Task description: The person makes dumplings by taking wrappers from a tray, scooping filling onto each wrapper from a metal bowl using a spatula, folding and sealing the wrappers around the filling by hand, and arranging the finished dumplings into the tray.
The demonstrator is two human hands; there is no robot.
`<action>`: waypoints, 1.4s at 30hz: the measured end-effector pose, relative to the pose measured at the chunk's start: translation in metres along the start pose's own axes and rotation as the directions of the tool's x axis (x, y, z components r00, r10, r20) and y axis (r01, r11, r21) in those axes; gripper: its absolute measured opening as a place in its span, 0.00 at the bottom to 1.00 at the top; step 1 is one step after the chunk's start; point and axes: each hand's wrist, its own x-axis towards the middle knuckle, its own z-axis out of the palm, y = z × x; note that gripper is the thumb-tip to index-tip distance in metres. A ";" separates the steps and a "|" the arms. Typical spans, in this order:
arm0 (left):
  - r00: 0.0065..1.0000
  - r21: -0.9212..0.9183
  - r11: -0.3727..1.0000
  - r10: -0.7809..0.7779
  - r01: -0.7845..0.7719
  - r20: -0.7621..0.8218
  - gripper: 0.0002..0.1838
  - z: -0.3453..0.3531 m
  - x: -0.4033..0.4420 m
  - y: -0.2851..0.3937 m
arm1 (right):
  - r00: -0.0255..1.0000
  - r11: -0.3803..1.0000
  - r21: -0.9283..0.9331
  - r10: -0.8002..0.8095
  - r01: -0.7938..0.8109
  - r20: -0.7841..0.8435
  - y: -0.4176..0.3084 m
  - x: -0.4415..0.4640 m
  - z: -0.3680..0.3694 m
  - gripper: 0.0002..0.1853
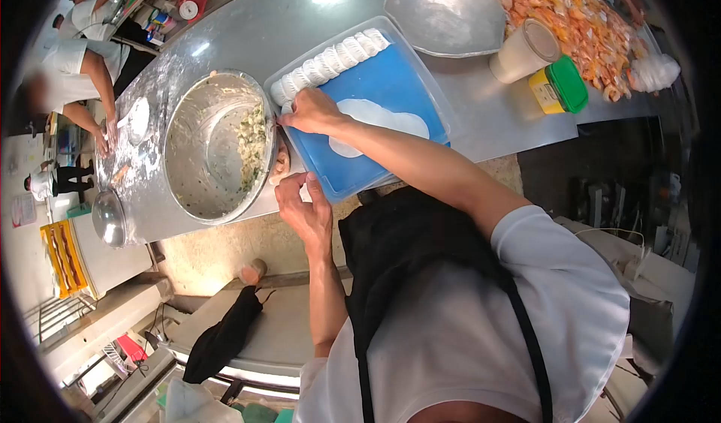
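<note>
My right hand (pixel 312 113) reaches over the near left part of a clear plastic tray (pixel 439 93) with a blue base. Its fingers are closed together at the end of a row of white pleated dough pieces (pixel 330 64); what they grip is hidden. Flat white dough rounds (pixel 383 123) overlap on the blue base. My left hand (pixel 304 211) is by the tray's lower left corner, fingers curled around something pale, mostly hidden. Beside both hands stands a big metal bowl (pixel 218 145) with a pale, green-flecked filling (pixel 252 141) on its right side.
A metal pan (pixel 447 14), a lidded cup (pixel 526 51), a green-lidded yellow tub (pixel 559 85) and a heap of orange pieces (pixel 559 21) lie right. Left, a co-worker's hands (pixel 105 138) touch the floured table (pixel 139 168). A metal dome (pixel 109 219) sits at the left edge.
</note>
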 end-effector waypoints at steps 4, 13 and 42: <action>0.999 -0.032 0.999 0.036 -0.036 -0.003 0.12 0.001 0.007 -0.002 | 0.994 0.983 0.176 -0.038 0.056 -0.105 0.028 0.022 0.014 0.19; 0.993 -0.327 0.942 0.102 -0.079 0.056 0.09 0.026 0.078 0.032 | 0.979 0.528 0.834 -0.024 -0.161 0.204 0.052 -0.001 -0.044 0.12; 0.615 -0.025 0.706 0.633 -0.708 0.471 0.18 0.200 0.186 0.051 | 0.916 0.998 -0.030 0.033 -0.049 -0.399 0.105 0.025 -0.199 0.19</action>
